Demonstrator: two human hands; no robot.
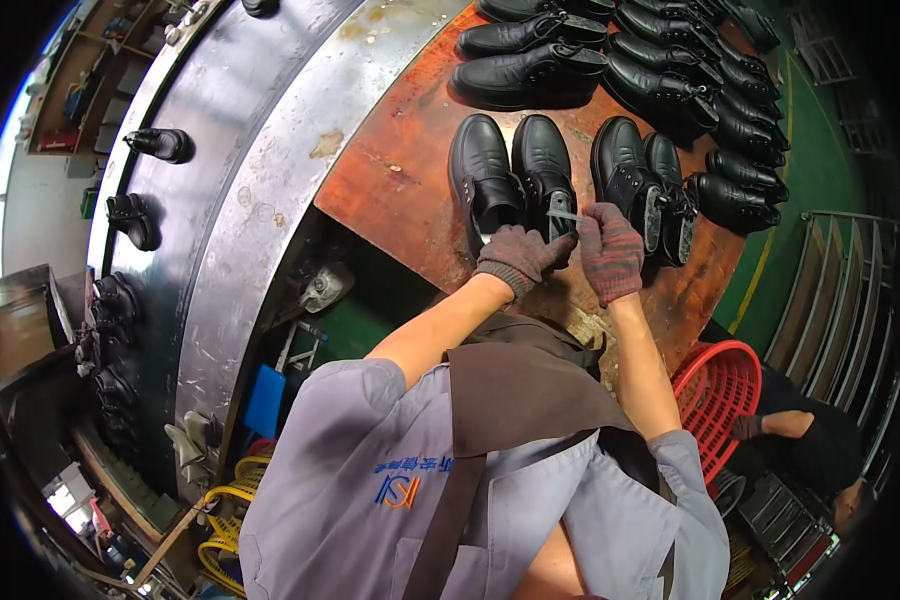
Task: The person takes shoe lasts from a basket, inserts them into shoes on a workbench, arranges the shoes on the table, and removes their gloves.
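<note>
A pair of black leather shoes stands toes away from me on the orange-brown table, a left shoe and a right shoe. My left hand, in a grey and red knit glove, is closed around the heel end of the right shoe; its fingertips are partly hidden. Just to the right, my right hand, gloved alike, pinches a thin pale strip above that shoe's opening. What the strip is I cannot make out. Another black pair sits beside my right hand.
Several rows of black shoes fill the far side of the table. A metal conveyor curves along the left, carrying more shoes. At the right are a red basket, a metal rack and another person's gloved hand.
</note>
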